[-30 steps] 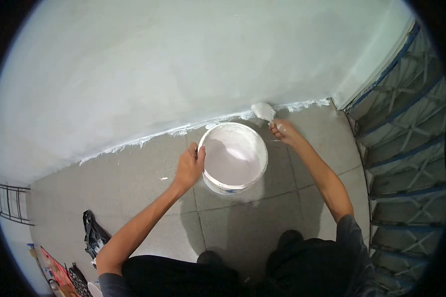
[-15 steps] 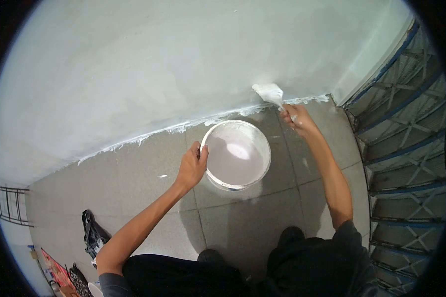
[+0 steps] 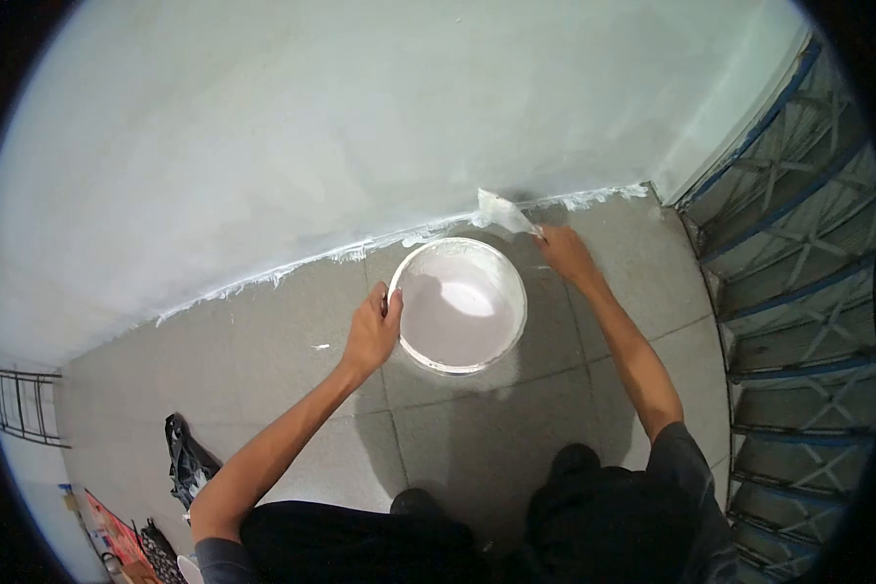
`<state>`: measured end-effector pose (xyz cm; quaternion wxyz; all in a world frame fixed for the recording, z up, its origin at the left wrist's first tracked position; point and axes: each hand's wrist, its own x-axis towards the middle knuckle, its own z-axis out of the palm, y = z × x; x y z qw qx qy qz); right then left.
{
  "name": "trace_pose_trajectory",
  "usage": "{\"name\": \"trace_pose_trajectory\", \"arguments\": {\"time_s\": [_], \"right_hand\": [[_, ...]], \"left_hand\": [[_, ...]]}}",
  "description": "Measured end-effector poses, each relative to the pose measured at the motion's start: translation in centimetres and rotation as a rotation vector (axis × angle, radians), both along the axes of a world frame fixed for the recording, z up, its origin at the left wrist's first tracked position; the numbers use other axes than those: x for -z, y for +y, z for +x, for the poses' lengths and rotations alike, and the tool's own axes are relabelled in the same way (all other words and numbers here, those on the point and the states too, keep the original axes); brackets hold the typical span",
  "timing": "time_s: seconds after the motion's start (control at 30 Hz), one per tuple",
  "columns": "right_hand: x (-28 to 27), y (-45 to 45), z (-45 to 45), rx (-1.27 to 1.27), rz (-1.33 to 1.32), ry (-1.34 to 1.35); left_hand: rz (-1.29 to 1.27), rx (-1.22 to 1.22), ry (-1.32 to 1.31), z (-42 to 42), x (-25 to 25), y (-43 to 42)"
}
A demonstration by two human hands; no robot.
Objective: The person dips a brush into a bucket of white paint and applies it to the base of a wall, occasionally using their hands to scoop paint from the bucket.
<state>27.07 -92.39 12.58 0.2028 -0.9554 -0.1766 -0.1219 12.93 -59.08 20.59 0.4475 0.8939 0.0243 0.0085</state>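
Note:
A round white bucket (image 3: pixel 457 370) hangs or stands in front of me above the grey tiles, holding pale, whitish paint (image 3: pixel 453 326). My left hand (image 3: pixel 372 334) is closed on its left rim, the thumb over the edge. In my right hand (image 3: pixel 566 255) is a wide paintbrush (image 3: pixel 504 212), its bristles coated white. The fingers wrap round the handle and hide most of it. The brush head is at the foot of the wall (image 3: pixel 341 136), just beyond the bucket's far rim; whether the bristles touch the wall I cannot tell.
White paint smears (image 3: pixel 419 236) run along the floor edge by the wall. To the right stands a folding metal gate (image 3: pixel 798 243) with blue bars. A black bag (image 3: pixel 187 457) lies on the floor at left, near a dark metal rack (image 3: pixel 24 407).
My right hand has brought the paintbrush left and down, from the wall surface to the wall's foot near the bucket. The bucket and my left hand have shifted slightly left.

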Motion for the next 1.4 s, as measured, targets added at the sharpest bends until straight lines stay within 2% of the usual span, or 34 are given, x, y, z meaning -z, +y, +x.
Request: {"name": "trace_pose_trajectory", "arguments": {"time_s": [0.2,0.3,0.37,0.47,0.6,0.7,0.9,1.0,1.1,1.2,1.3,1.4], "right_hand": [[0.5,-1.5,1.5,0.18,-0.204,-0.025],[-1.1,-3.5,0.2,0.308,-0.15,0.101],[1.0,-6.0,0.2,0.378,-0.095,0.038],[1.2,-6.8,-0.8,0.48,-0.013,0.017],[2.4,-5.3,-0.8,0.652,0.198,-0.038],[3.8,-2.7,0.7,0.608,0.393,-0.063],[2.0,4.2,-1.2,0.466,0.35,0.072],[3.0,5.4,-2.3,0.231,0.38,-0.084],[4.9,5.9,-2.1,0.049,0.216,-0.042],[4.8,6.7,-2.2,0.004,0.221,0.024],[4.9,6.9,-2.0,-0.072,0.219,-0.041],[4.7,5.4,-0.6,0.097,0.107,-0.01]], "left_hand": [[-0.022,-0.005,0.052,0.0,-0.4,-0.1],[-0.005,-0.007,0.04,0.0,-0.4,0.0],[-0.009,-0.014,0.046,0.0,-0.3,0.0],[-0.021,-0.02,0.062,0.2,0.2,0.3],[-0.017,-0.015,0.073,0.2,0.0,0.3],[-0.026,-0.003,0.053,0.0,0.0,0.3],[-0.071,-0.001,0.067,-0.5,-0.2,0.1],[-0.104,-0.004,0.09,-0.9,-0.2,0.0],[-0.085,-0.001,0.068,-1.5,0.5,0.4],[-0.097,-0.007,0.062,-2.3,0.4,0.4],[-0.078,-0.006,0.058,-2.9,0.0,0.9],[-0.052,0.002,0.056,-3.8,-0.2,2.1]]}}
